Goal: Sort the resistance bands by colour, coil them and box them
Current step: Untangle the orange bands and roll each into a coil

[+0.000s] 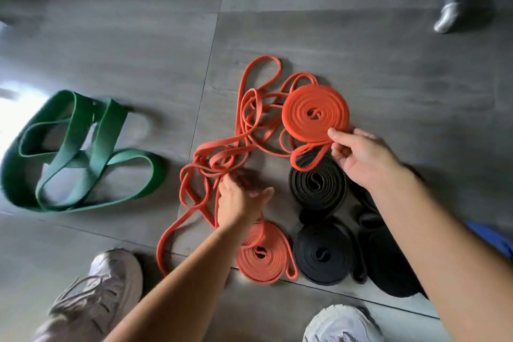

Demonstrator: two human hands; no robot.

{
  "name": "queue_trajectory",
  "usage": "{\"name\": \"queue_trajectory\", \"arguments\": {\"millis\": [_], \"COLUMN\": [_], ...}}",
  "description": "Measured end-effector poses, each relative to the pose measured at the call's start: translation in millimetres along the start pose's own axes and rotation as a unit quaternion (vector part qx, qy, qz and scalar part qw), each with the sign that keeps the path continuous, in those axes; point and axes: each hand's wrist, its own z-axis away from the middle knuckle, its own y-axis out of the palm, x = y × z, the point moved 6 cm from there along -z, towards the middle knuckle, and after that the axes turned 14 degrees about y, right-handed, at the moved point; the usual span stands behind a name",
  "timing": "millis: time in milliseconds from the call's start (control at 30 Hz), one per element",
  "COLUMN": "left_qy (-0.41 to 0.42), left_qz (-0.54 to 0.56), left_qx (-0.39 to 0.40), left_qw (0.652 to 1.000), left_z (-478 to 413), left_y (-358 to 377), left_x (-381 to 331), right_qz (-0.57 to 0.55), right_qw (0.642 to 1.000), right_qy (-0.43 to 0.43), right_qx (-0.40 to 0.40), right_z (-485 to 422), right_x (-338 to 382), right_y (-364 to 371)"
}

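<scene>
Over the floor, right hand pinches a coiled orange band; blurred left hand seems open above loose bands.

Grey tiled floor bears loose green bands, tangled orange bands, one orange coil, black coils.

Bare floor lies beyond the tangled orange bands and green bands.

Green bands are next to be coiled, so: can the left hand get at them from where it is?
Probably yes. Only bare floor lies between the left hand and the green bands, on its own side; it must first leave the orange tangle.
</scene>
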Motion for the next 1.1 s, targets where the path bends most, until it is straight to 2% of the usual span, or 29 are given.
{"name": "queue_trajectory", "arguments": {"millis": [67,167,267,333,400,467,533,667,767,800,867,967,1100], "left_qy": [-0.018,0.015,0.087,0.126,0.150,0.182,0.174,0.037,-0.109,-0.152,-0.191,-0.197,-0.158], "left_qz": [-0.030,-0.169,-0.285,-0.320,-0.277,-0.188,-0.108,0.038,0.122,0.168,0.295,0.351,0.313], "left_qx": [-0.012,-0.017,-0.006,0.011,0.016,-0.054,-0.112,-0.062,-0.017,0.001,-0.025,-0.076,-0.038], "left_qw": [0.999,0.985,0.954,0.939,0.949,0.964,0.972,0.997,0.986,0.974,0.936,0.912,0.936], "left_z": [-12.2,-43.9,-82.3,-103.2,-111.6,-103.5,-78.7,-5.3,45.6,55.7,62.5,57.8,45.8], "left_y": [-10.8,-55.4,-116.6,-148.6,-161.2,-159.6,-140.7,-62.7,-11.1,2.4,11.7,5.4,2.2], "left_x": [-2.0,12.3,26.7,26.6,18.9,8.9,7.9,31.4,60.9,66.9,65.9,64.0,59.2], "right_qz": [0.016,0.057,0.150,0.221,0.282,0.325,0.322,0.343,0.343,0.356,0.400,0.457,0.556], "right_qw": [1.000,0.998,0.988,0.975,0.959,0.944,0.943,0.922,0.918,0.913,0.892,0.858,0.791], "right_qy": [0.010,0.013,0.001,-0.013,-0.009,0.004,0.011,0.002,0.004,0.003,0.007,0.025,0.025], "right_qx": [0.006,0.020,0.024,0.005,-0.029,-0.060,-0.086,-0.177,-0.201,-0.200,-0.210,-0.233,-0.254], "right_z": [3.0,4.9,2.6,-2.1,-11.4,-23.5,-33.0,-45.4,-50.2,-54.3,-35.3,-19.3,-8.6], "right_x": [-11.4,-26.5,-46.0,-62.1,-84.8,-111.1,-131.7,-154.4,-166.5,-170.6,-159.5,-148.4,-143.3], "right_y": [12.4,32.9,52.1,61.2,67.1,71.0,72.0,53.9,35.7,30.7,37.8,38.9,35.4]}}
